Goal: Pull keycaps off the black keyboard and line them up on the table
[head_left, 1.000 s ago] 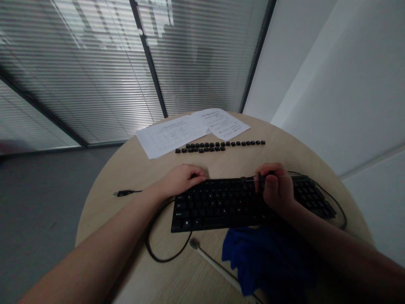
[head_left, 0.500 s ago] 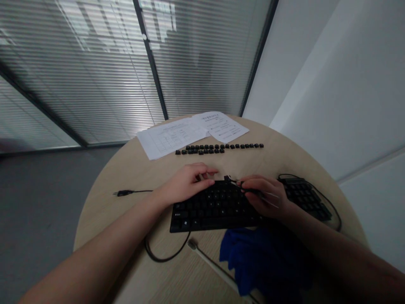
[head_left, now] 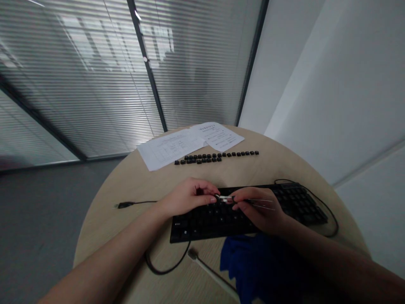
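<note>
A wire keycap puller is pinched between the thumb and fingers of my right hand, its thin wires sticking out to the right and its metal end pointing left. My left hand has thumb and forefinger closed at that end, on a small black keycap, mostly hidden by the fingertips. Both hands are over the black keyboard, which lies on the round table. Parts of its upper rows are covered by my hands.
Two lines of loose black keycaps lie beyond the keyboard, near printed sheets. In front are a toothbrush and a blue cloth. A cable with a USB plug lies at left; more cable curves at right.
The puller's end, with the black keycap, has come down from the keyboard's far edge to over the keys. My left thumb and forefinger have closed on the keycap. The view has tilted slightly up.
</note>
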The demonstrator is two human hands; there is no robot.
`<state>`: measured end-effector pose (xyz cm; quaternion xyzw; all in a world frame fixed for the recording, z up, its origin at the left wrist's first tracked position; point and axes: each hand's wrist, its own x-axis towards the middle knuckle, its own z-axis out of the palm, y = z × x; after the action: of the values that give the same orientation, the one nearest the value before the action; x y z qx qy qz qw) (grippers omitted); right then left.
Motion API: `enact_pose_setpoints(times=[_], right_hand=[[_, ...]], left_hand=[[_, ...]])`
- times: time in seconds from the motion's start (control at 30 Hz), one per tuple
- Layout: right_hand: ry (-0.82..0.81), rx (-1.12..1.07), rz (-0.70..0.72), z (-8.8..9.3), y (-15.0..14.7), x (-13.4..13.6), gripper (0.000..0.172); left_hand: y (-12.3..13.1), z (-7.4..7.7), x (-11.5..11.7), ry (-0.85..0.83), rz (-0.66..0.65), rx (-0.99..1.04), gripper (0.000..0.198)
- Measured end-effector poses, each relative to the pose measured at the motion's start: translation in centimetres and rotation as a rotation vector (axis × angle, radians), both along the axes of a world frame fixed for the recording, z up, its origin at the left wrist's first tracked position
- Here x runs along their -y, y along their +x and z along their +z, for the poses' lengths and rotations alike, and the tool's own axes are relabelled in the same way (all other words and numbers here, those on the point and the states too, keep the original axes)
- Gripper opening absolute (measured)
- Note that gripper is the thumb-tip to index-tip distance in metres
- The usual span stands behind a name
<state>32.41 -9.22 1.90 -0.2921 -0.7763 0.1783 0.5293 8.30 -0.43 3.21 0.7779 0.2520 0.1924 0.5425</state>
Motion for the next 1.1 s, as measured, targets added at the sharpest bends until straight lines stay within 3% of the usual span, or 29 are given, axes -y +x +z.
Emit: enact_pose_setpoints(times=[0.27,0.53,0.9,1.1], right_hand=[[-0.141,-0.047,0.086,-0.9,-0.2,-0.1,0.012],[-0.056,-0.049,0.099,-0.8,-0.2,-0.1,0.016],[-0.149,-0.122,0.066,-1.4,-0.3,0.0,0.018],[0.105,0.045,-0.075,-0.7,1.0,0.0,0.030]], left_hand=[[-0.3,-0.7,-0.6,0.015,0.003,-0.034,0.024],[-0.3,-0.7,-0.6,0.031,0.042,-0.028,0.022],[-0.4,-1.1,-1.2,0.088,0.169,-0.030,0.023],[-0.8,-1.2,-1.7,-0.034,0.247,0.041,0.027]])
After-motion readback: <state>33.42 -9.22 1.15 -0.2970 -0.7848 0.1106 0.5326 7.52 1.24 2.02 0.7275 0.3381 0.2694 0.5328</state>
